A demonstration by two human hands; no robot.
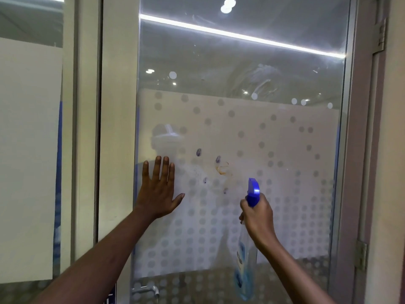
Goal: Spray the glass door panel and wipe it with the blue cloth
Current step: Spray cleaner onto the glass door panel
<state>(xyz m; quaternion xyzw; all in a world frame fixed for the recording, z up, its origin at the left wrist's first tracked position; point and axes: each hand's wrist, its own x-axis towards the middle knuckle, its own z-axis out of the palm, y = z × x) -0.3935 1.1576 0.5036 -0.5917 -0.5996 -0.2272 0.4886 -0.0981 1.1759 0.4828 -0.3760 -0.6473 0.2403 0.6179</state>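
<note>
Right hand (257, 218) clenched round spray bottle (246, 255), blue nozzle (253, 190) aimed at marks (219, 165) on glass door panel (241, 128). Left hand (158, 189) released, flat on glass. Blue cloth not visible. Risk: spray wets left hand, palm leaves fresh smears.

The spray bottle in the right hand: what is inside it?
The clear spray bottle shows bluish liquid near its bottom. The right hand covers its neck below the blue trigger head, so the level there is hidden.

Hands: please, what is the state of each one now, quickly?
Left hand: open, fingers spread, flat on the glass door panel, holding nothing.
Right hand: closed around the spray bottle.
</note>
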